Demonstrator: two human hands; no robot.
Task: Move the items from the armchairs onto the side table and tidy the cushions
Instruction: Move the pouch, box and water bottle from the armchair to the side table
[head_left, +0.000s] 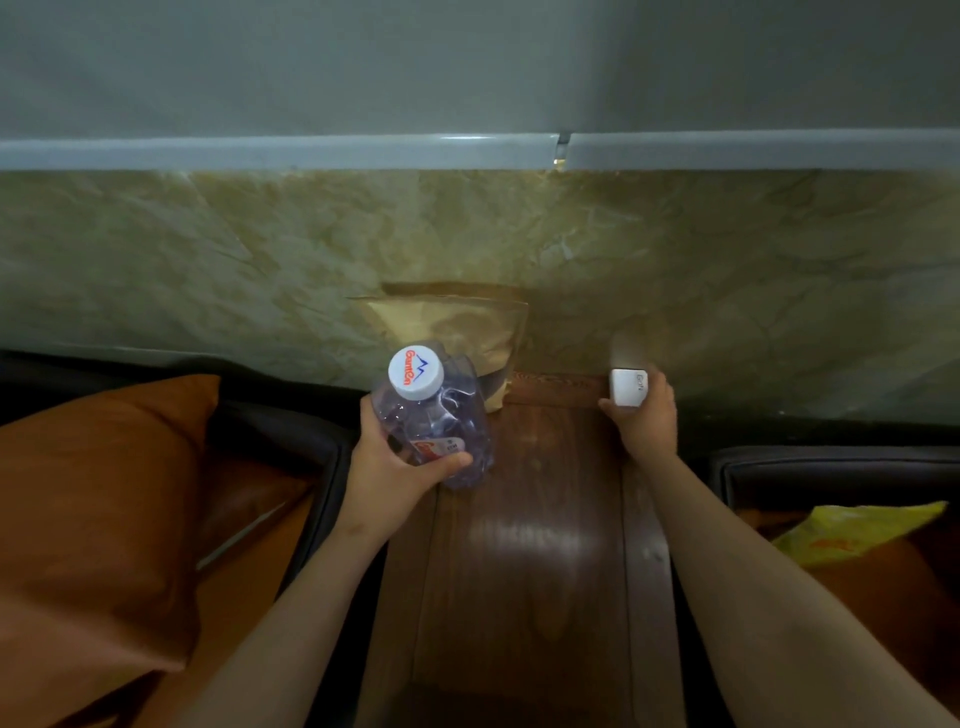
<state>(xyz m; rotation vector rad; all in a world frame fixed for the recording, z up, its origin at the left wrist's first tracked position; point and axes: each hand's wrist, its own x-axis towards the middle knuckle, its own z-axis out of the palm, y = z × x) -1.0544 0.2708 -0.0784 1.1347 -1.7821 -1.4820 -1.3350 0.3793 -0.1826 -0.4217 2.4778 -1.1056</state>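
the left hand grips a water bottle over the side table while the right hand holds a white box at its far edge, so both likely need setting down beside the paper bag.

Inventory:
- wooden side table, 1, centre
- dark armchairs, 2: one left, one right
- orange cushions, 2: one left, one right
- plastic water bottle, 1
- white block, 1
- brown paper pouch, 1, far
- yellow packet, 1, right
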